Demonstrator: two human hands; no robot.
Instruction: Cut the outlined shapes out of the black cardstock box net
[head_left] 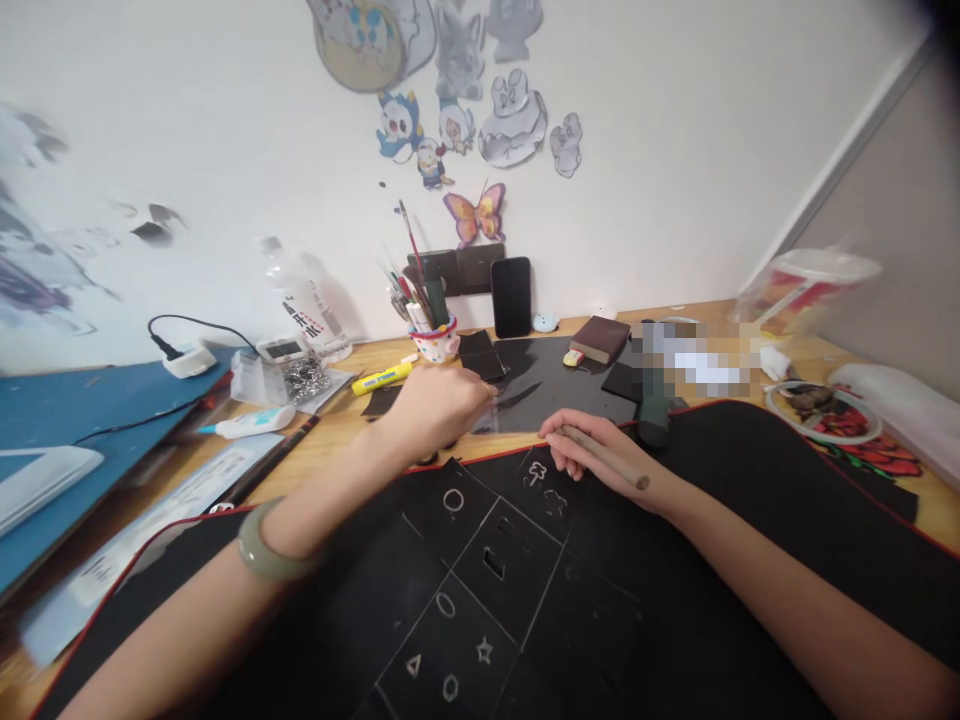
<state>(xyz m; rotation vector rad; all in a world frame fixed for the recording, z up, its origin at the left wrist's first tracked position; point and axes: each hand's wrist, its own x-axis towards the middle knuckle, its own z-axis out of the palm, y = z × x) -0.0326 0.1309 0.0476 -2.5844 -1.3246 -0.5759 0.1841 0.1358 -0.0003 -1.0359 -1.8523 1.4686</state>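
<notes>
My left hand [450, 405], with a pale green bangle on its wrist, is held closed above the far part of the desk. Its fingertips are pinched, and what is between them cannot be made out. My right hand [589, 445] grips a brown pen-shaped tool [604, 458], whose working end is hidden by the fingers. Below both hands lies a black sheet [517, 590] divided by pale lines. It bears outlined shapes: circle, oval, star, triangle, hexagon and clouds. Small rectangular openings appear in its middle panel.
A black mat [720, 560] with red edging covers the desk front. Behind stand a pen cup [435, 342], a phone [511, 298] and a water bottle [307, 305]. A yellow marker [382, 378] lies left, a dark red box [600, 340] right. A lidded cup [810, 290] stands far right.
</notes>
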